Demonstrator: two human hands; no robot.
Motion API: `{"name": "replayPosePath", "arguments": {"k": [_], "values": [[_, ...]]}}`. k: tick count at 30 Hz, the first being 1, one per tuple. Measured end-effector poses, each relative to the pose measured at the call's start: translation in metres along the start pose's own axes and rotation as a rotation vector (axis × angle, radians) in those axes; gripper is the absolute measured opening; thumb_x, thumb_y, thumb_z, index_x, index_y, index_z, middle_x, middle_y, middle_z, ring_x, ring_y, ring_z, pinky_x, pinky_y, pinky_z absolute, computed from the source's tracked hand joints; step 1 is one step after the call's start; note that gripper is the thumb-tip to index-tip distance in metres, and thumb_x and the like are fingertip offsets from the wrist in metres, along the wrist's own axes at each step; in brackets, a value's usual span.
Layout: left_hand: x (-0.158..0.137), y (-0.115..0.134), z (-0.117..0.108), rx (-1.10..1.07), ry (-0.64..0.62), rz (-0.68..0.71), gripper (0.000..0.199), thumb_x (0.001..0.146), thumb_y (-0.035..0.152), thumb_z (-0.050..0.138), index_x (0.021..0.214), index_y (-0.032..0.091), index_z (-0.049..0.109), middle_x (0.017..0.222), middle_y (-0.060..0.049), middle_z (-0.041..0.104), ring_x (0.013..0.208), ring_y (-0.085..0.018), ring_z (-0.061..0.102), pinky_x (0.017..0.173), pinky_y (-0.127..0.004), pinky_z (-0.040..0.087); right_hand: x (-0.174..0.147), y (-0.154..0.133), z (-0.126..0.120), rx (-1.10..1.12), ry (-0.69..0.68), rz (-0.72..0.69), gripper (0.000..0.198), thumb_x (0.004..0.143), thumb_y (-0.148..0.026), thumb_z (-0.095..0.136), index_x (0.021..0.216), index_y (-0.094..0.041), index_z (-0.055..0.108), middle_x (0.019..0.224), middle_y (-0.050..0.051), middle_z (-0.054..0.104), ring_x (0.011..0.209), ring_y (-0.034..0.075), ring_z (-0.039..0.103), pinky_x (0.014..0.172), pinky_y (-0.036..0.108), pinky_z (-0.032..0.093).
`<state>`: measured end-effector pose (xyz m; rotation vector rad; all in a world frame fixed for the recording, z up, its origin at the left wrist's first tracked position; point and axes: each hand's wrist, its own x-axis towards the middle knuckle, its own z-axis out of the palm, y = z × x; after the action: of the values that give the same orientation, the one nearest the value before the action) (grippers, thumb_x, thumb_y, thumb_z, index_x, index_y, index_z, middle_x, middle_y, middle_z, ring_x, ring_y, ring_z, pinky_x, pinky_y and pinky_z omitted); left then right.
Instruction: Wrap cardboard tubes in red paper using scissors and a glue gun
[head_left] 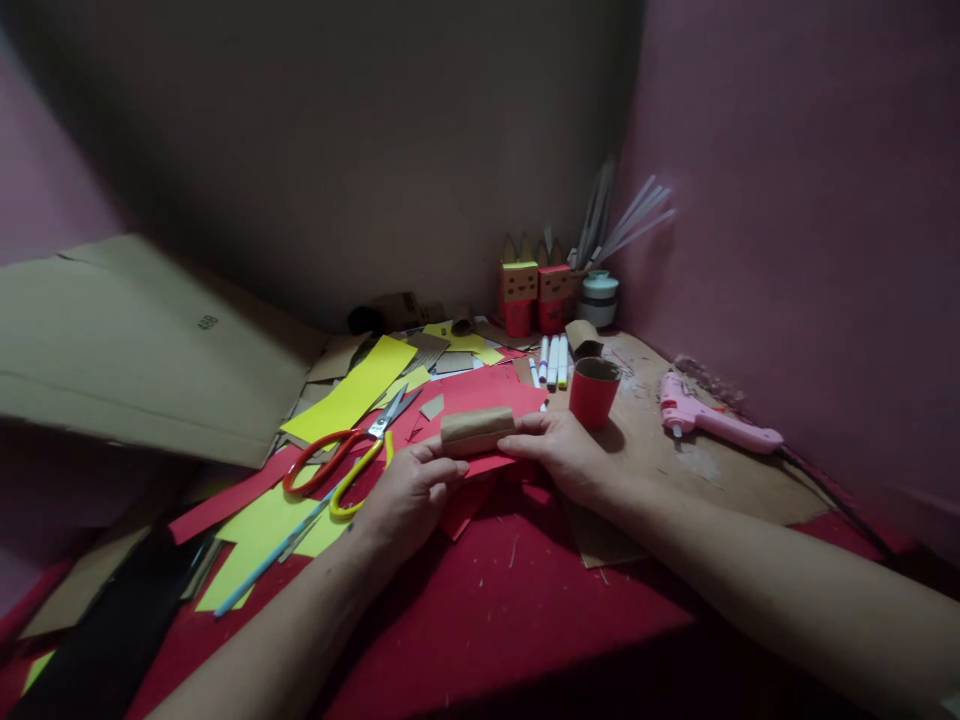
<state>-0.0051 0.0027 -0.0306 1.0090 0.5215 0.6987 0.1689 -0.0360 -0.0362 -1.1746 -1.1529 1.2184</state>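
Note:
A brown cardboard tube piece (478, 430) lies sideways between my hands, above the red paper. My left hand (420, 487) pinches its left end with thumb and fingers. At its right end, the fingers of my right hand (562, 448) close on the tube. Red paper (487, 388) spreads beneath and behind it. Scissors (375, 428) with one red and one yellow handle lie spread beside my left hand. A red-wrapped cup-like tube (595, 392) stands upright just beyond my right hand.
A pink glue gun (712, 415) rests on cardboard at right. Two decorated tubes with faces (520, 298) stand at the back, near a lidded jar (598, 298) and glue sticks (637, 215). Markers (553, 362), yellow paper (352, 388) and a blue pencil-like stick (274, 555) lie about.

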Motion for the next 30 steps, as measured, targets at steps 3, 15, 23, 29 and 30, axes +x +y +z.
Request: {"name": "replayPosePath", "arguments": {"k": [3, 15, 23, 29, 30], "values": [[-0.001, -0.001, 0.000, 0.040, 0.009, 0.014, 0.040, 0.071, 0.006, 0.063, 0.110, 0.014, 0.068, 0.109, -0.010, 0.071, 0.108, -0.027, 0.062, 0.101, -0.041, 0.042, -0.001, -0.004, 0.002, 0.005, 0.047, 0.008, 0.014, 0.067, -0.026, 0.068, 0.074, -0.014, 0.071, 0.063, 0.004, 0.065, 0.054, 0.013, 0.052, 0.051, 0.027, 0.039], [0.003, -0.002, -0.002, 0.153, 0.025, 0.060, 0.042, 0.072, 0.015, 0.069, 0.114, 0.016, 0.066, 0.113, -0.010, 0.069, 0.108, -0.028, 0.062, 0.097, -0.038, 0.044, 0.005, 0.005, 0.001, 0.168, 0.057, 0.069, 0.012, 0.064, -0.025, 0.070, 0.066, -0.013, 0.068, 0.054, 0.002, 0.062, 0.042, 0.010, 0.046, 0.041, 0.025, 0.032], [-0.002, 0.000, 0.003, 0.212, 0.128, 0.017, 0.035, 0.077, 0.022, 0.067, 0.111, 0.014, 0.068, 0.100, -0.012, 0.074, 0.091, -0.025, 0.069, 0.091, -0.037, 0.047, 0.004, 0.008, 0.003, 0.330, -0.086, -0.024, 0.025, 0.072, -0.028, 0.069, 0.094, -0.017, 0.071, 0.089, 0.009, 0.073, 0.079, 0.019, 0.067, 0.077, 0.034, 0.049], [-0.002, 0.000, 0.009, 0.203, 0.140, -0.007, 0.037, 0.077, 0.027, 0.067, 0.112, 0.015, 0.067, 0.102, -0.012, 0.073, 0.090, -0.027, 0.069, 0.086, -0.037, 0.050, 0.010, 0.015, -0.003, 0.345, -0.135, -0.043, 0.026, 0.072, -0.031, 0.070, 0.094, -0.017, 0.072, 0.086, 0.008, 0.073, 0.080, 0.020, 0.067, 0.084, 0.037, 0.048], [-0.002, -0.001, 0.009, 0.210, 0.139, -0.012, 0.037, 0.077, 0.028, 0.067, 0.112, 0.015, 0.067, 0.102, -0.012, 0.073, 0.089, -0.027, 0.069, 0.084, -0.037, 0.050, 0.011, 0.016, -0.004, 0.323, -0.118, -0.045, 0.026, 0.071, -0.032, 0.071, 0.093, -0.017, 0.072, 0.087, 0.008, 0.073, 0.081, 0.020, 0.067, 0.084, 0.037, 0.048]]}}
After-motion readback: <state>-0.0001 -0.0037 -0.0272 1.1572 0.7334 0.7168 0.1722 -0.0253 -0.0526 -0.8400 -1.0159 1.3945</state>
